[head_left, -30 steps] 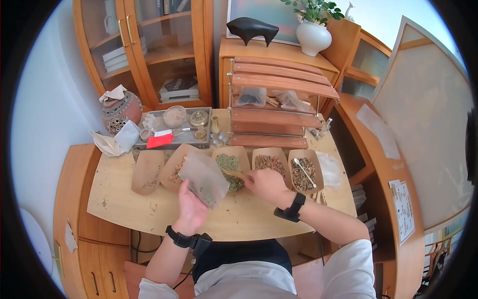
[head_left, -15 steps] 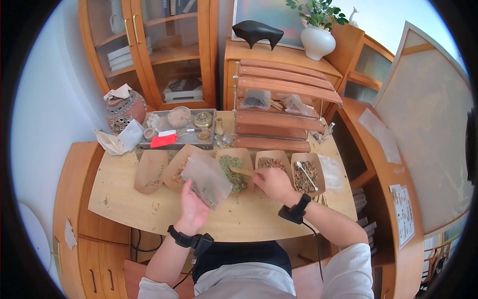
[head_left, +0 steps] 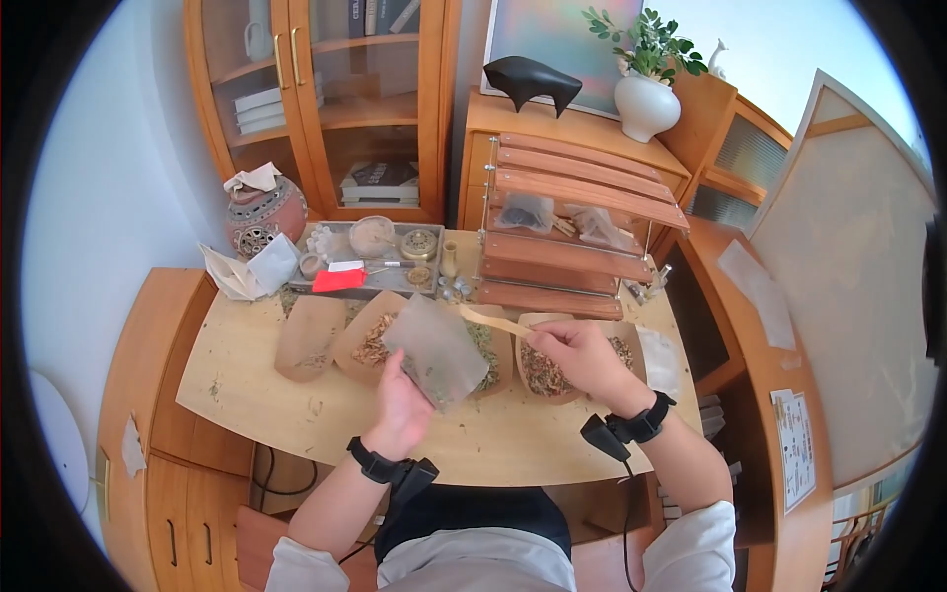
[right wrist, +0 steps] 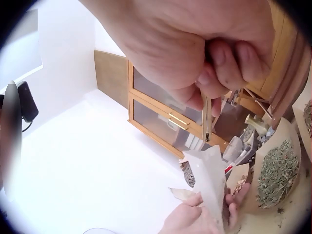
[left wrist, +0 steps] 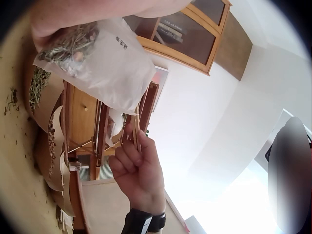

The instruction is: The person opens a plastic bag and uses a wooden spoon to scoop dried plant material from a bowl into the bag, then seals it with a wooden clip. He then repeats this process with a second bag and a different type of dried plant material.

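Observation:
My left hand [head_left: 402,407] holds a translucent pouch [head_left: 434,353] from below; in the left wrist view the pouch [left wrist: 102,63] has dried herbs in its lower part. Between thumb and fingers my right hand [head_left: 582,363] pinches a wooden scoop [head_left: 493,321], whose tip is at the pouch's upper edge. In the right wrist view the scoop [right wrist: 207,119] stands just above the pouch's top. Behind the pouch is a paper tray of green herbs [head_left: 483,345], partly hidden; the right hand is over a tray of reddish-brown pieces [head_left: 543,375].
An almost bare paper tray [head_left: 308,340] and one with orange-brown bits [head_left: 373,340] lie left. Behind are a grey tray of small items [head_left: 380,286], a patterned pot [head_left: 266,212] and a wooden rack [head_left: 572,247]. A clear bag [head_left: 659,360] lies right.
My right hand has lifted the scoop out of the green herbs, up to the pouch's upper edge. The left hand still holds the pouch. The head view has shifted.

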`<act>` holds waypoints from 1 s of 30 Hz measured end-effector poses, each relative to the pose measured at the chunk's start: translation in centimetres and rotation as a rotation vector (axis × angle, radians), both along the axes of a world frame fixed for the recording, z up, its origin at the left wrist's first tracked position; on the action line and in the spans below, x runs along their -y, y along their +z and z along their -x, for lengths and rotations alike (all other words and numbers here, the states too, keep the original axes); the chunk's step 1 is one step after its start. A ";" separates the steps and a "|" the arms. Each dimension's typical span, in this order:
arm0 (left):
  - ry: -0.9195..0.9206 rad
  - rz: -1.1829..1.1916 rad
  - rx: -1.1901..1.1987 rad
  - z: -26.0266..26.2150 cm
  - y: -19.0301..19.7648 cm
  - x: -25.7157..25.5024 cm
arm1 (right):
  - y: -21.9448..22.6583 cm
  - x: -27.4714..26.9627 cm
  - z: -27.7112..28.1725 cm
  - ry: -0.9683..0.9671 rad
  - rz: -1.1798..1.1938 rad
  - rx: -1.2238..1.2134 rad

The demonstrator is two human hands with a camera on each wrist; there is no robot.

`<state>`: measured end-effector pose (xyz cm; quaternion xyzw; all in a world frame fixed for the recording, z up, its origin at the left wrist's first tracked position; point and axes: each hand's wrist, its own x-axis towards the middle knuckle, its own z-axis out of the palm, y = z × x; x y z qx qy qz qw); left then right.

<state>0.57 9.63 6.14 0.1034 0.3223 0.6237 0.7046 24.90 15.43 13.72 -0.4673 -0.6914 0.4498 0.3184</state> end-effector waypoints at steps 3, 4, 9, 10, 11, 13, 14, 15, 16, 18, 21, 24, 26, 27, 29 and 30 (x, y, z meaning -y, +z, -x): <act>-0.015 -0.025 0.013 -0.5 0.2 -0.1 | -0.3 0.4 0.8 0.059 0.029 -0.013; -0.022 -0.029 0.017 -0.6 0.3 -0.1 | 0.1 0.6 1.0 0.076 0.031 0.035; -0.023 -0.030 0.030 -0.5 0.3 0.2 | 2.9 2.1 1.3 0.045 0.168 0.141; -0.017 -0.022 0.028 -0.4 0.2 0.2 | 2.7 1.9 1.0 0.034 0.134 0.124; -0.010 -0.011 0.027 -0.1 0.0 0.3 | 2.4 1.5 0.6 0.024 0.101 0.107; 0.008 -0.006 0.037 0.5 -0.5 0.6 | 0.5 0.3 -0.2 -0.007 0.020 0.001; 0.017 -0.013 0.047 0.9 -0.8 0.6 | -0.3 -0.4 -0.5 -0.012 -0.047 0.077; 0.023 -0.021 0.057 1.2 -1.0 0.7 | -1.0 -1.1 -0.8 -0.018 -0.115 0.152; 0.040 -0.009 0.060 1.5 -1.1 0.9 | -1.7 -1.8 -1.0 -0.028 -0.183 0.227; 0.064 0.014 0.059 1.9 -1.2 1.2 | -3.7 -3.6 -0.9 -0.041 -0.207 0.405; 0.073 0.036 0.050 1.7 -0.6 1.9 | -6.0 -5.6 0.5 -0.037 -0.250 0.544; 0.056 0.011 0.028 1.5 -0.4 2.4 | -6.5 -5.7 1.2 0.006 -0.242 0.540; 0.055 0.014 0.034 1.6 -0.6 2.5 | -6.3 -5.6 1.2 0.055 -0.222 0.529; 0.059 0.017 0.040 1.7 -0.7 2.6 | -5.9 -5.5 0.9 0.086 -0.211 0.531; 0.048 0.004 0.050 2.0 -1.1 2.7 | -5.2 -5.5 0.4 0.085 -0.176 0.547; 0.042 -0.004 0.054 2.1 -1.2 2.7 | -4.8 -5.6 0.1 0.050 -0.153 0.558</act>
